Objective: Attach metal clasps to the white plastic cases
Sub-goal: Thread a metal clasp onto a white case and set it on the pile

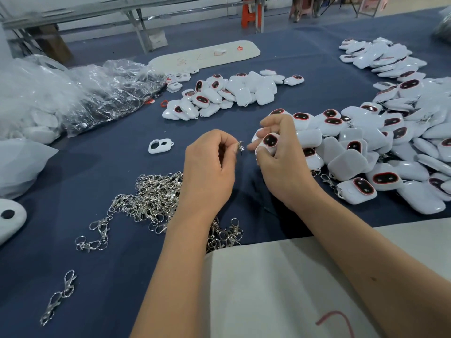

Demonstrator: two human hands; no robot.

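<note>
My left hand (210, 167) pinches a small metal clasp (241, 146) between thumb and fingertips above the blue cloth. A short gap to the right, my right hand (280, 162) grips a white plastic case (268, 142) whose dark, red-rimmed oval faces up. Clasp and case are close but apart. A heap of loose metal clasps (151, 198) lies under and left of my left forearm. A large pile of white cases (380, 147) spreads to the right, and a smaller pile (229, 93) lies further back at centre.
Clear plastic bags (73, 93) of parts lie at the left. A lone white case shell (159, 145) sits left of my hands. A stray clasp (58, 296) lies near the front left. White board (280, 276) covers the near edge; another board (205, 54) lies at the back.
</note>
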